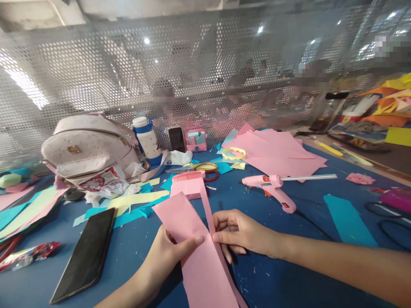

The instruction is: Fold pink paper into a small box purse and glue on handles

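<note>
My left hand (175, 248) grips a wide strip of pink paper (205, 265), its thumb lying flat on top and the fingers underneath. At the strip's right edge, my right hand (237, 233) pinches a narrow pink paper strip (208, 209) between thumb and fingers. That narrow strip runs up toward a small pink paper box (187, 186) just beyond the wide strip; whether the two are joined I cannot tell. A pink glue gun (271, 184) with a clear glue stick in its back lies to the right of the box.
Scissors (210, 169), a yellow paper ring (234, 152) and a stack of pink paper (276, 149) lie farther back. At left are a black phone (85, 254), a backpack (86, 149) and a bottle (147, 139). A blue paper piece (349, 220) rests at right. Behind stands a perforated metal screen (199, 64).
</note>
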A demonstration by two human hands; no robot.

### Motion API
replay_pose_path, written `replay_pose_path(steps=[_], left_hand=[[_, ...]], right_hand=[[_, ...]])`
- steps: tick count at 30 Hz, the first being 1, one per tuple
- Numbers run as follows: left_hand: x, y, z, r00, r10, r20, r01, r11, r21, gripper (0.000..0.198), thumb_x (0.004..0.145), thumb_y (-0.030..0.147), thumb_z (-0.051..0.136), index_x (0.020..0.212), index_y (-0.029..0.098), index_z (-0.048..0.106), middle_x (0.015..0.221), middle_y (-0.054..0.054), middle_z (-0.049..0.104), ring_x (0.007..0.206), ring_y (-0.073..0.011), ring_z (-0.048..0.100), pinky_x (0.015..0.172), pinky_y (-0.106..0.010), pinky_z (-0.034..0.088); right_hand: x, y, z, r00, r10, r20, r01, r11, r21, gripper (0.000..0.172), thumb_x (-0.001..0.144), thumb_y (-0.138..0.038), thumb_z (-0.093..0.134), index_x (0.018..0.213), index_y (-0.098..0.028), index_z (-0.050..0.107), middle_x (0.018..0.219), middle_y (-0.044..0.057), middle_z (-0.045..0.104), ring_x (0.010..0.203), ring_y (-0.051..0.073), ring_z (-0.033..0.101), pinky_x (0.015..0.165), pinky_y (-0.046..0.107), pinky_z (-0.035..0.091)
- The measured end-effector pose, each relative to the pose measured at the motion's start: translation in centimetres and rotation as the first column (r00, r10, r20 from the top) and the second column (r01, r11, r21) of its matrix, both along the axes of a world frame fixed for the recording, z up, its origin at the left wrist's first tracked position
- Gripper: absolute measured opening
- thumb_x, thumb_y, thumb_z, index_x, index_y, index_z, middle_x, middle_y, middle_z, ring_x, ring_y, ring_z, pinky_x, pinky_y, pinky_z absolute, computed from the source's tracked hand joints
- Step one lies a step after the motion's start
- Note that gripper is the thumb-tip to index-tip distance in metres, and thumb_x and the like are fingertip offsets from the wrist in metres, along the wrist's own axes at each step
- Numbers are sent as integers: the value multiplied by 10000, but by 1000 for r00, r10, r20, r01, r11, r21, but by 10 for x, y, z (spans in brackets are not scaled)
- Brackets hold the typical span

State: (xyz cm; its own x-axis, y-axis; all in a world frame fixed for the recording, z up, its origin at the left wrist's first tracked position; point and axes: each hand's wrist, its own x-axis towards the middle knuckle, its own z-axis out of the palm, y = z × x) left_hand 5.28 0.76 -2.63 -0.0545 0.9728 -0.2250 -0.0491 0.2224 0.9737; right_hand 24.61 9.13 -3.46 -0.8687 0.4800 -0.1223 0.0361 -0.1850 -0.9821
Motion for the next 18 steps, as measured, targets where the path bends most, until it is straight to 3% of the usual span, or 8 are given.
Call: replay_pose_path(steps=[8, 15, 18], left_hand=[[-10, 6, -10, 985, -171, -36, 170, 985, -13, 403, 651, 401, 829, 886, 83, 749, 887, -123, 774, 789, -282, 726, 685, -307, 581], [-2, 2, -2, 999, -37, 1, 37, 999, 14, 391, 622, 344, 851, 918, 120, 729, 899, -95, 775, 828, -268, 720, 713, -298, 579], [-2, 2, -3, 1000, -22, -5, 22, 1000, 10, 395, 625, 366, 847, 905, 116, 725, 881, -100, 772, 811, -266, 719, 691, -293, 574]], right_hand=[[1, 0, 1, 998, -47, 39, 47, 999, 12, 364, 812, -457, 700, 785, -160, 491, 552, -49, 574, 371, 30, 455, 352, 143, 239], [1, -1, 0, 998, -54, -15, 54, 998, 10, 314, 817, -417, 706, 872, -150, 550, 581, -47, 565, 431, 51, 525, 354, 140, 269], [1, 0, 1, 999, -49, 6, 49, 999, 8, 303, 846, -418, 676, 867, -154, 529, 589, -47, 578, 404, 36, 497, 350, 137, 263]])
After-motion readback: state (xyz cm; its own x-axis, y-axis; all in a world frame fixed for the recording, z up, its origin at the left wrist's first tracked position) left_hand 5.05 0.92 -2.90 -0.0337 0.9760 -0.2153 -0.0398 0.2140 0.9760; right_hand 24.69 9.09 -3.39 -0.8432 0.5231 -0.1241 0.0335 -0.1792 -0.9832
